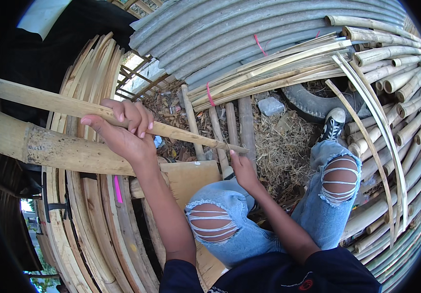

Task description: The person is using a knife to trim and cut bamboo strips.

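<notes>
Left hand (128, 139) tilted up, fingers curled round a long, flat tan bamboo strip (73, 106); right hand (244, 172) near its tip, can't tell the grip.

Pole (69, 150) beneath left hand (130, 133) — room above straw (284, 157)

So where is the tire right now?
In the head view, the tire lies on the ground right of centre, partly behind the person's right sneaker and below the bundle of bamboo strips in the picture.
</notes>
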